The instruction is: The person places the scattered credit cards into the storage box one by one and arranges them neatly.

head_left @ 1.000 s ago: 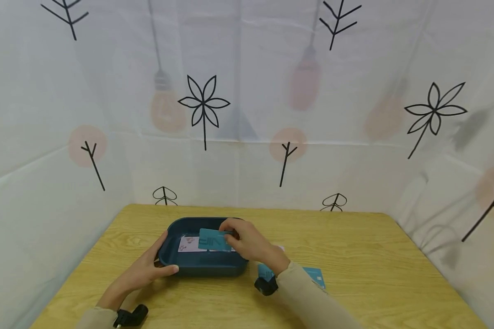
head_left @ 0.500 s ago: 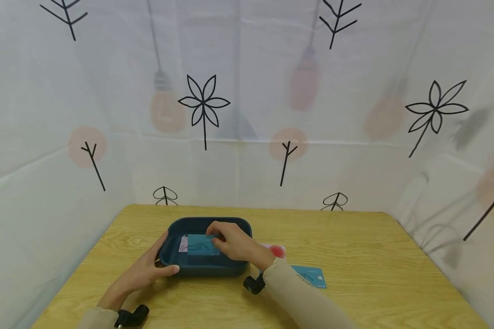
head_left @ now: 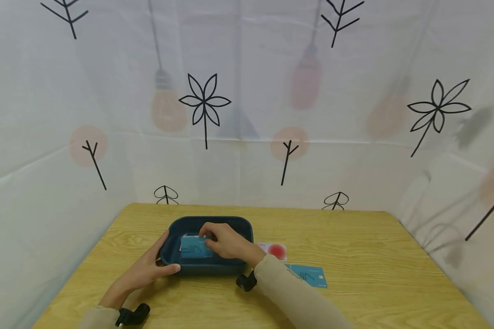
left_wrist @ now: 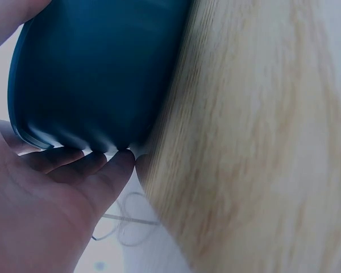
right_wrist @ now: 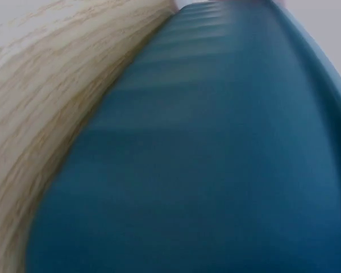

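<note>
In the head view a dark blue tray (head_left: 214,270) with rounded corners stands on the table. My left hand (head_left: 142,272) holds its left end, thumb along the front wall and fingers at the side. The left wrist view shows the fingertips (left_wrist: 124,158) against the tray wall (left_wrist: 96,79). Inside the tray, my right hand (head_left: 226,243) pinches a light blue plastic card (head_left: 192,247) by its right part. The card lies low over a white-and-pink card, which it nearly covers. The tray's outer wall (right_wrist: 204,159) fills most of the right wrist view, where the right hand is hidden.
Right of the tray, a white card with a red circle (head_left: 276,252) lies on the wooden table (head_left: 374,260). Nearer the front lies another blue card (head_left: 310,275), partly behind the right sleeve (head_left: 292,294). A printed white cloth (head_left: 238,173) hangs round the table's back and sides.
My right hand has moved left and lower inside the tray with the blue card, now over the white-and-pink card. The red-circle card has come into view. The left hand has stayed put.
</note>
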`<move>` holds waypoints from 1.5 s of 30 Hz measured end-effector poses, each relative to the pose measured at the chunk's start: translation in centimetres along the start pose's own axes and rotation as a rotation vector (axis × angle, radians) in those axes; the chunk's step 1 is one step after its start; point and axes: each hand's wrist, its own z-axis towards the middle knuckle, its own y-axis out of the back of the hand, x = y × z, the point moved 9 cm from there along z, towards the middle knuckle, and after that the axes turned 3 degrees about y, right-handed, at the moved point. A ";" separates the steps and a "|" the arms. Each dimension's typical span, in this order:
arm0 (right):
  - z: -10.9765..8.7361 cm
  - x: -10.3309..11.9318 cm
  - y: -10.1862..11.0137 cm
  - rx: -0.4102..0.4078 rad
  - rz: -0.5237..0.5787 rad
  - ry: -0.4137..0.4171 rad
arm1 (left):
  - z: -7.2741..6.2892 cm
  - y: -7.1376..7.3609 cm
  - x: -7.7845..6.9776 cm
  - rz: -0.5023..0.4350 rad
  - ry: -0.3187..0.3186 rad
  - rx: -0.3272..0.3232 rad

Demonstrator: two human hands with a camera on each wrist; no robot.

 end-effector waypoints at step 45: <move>2.3 -1.3 -3.6 0.128 -0.187 -0.054 | -0.1 0.1 -0.1 0.037 -0.007 -0.004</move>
